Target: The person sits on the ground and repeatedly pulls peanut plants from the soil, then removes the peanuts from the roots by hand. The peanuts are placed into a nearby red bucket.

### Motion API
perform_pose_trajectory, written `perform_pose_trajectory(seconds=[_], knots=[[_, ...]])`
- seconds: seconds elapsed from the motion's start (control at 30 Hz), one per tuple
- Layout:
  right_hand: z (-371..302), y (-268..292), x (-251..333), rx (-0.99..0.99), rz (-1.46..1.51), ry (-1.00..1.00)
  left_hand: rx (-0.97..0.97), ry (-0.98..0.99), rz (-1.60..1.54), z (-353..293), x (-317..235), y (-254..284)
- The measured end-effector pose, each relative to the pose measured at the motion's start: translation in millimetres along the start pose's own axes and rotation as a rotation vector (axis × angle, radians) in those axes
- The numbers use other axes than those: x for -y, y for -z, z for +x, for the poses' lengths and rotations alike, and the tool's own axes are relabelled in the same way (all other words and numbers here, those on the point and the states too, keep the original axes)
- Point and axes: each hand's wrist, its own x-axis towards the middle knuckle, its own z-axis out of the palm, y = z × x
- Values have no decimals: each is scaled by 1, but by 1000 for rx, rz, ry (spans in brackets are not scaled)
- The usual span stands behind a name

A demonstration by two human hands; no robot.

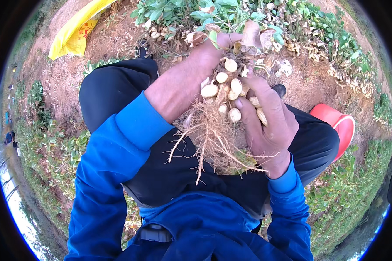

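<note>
Above your lap [167, 174], your left hand [220, 48] is gripping a plant [222, 93], roots [208, 126] pointing toward you, long axis running away; your right hand [272, 117] is clasping pods [261, 116], partly hiding them. A red bucket [345, 130] is sitting right, a yellow sack [72, 32] ahead-left.

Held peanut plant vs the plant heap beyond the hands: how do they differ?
The held plant is up in the left hand, the right hand at its pods; the heap lies on the soil.
The held plant shows splayed roots; the heap shows mostly green leaves.
The heap is far larger than the held plant.
Both bear pale pods.
</note>
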Motion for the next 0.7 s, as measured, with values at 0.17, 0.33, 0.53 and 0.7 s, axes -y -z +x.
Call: perform_pose_trajectory(seconds=[0.17,0.33,0.53,0.7], knots=[[-1,4,3,121,-83,-85,-74,10,66,-3,6,5],[-1,14,5,216,-153,-145,-144,-85,176,-9,17,1],[4,29,8,359,906,-992,-259,-171,284,-10,22,5],[-9,27,4,232,892,-944,-289,-202,363,6,29,2]])
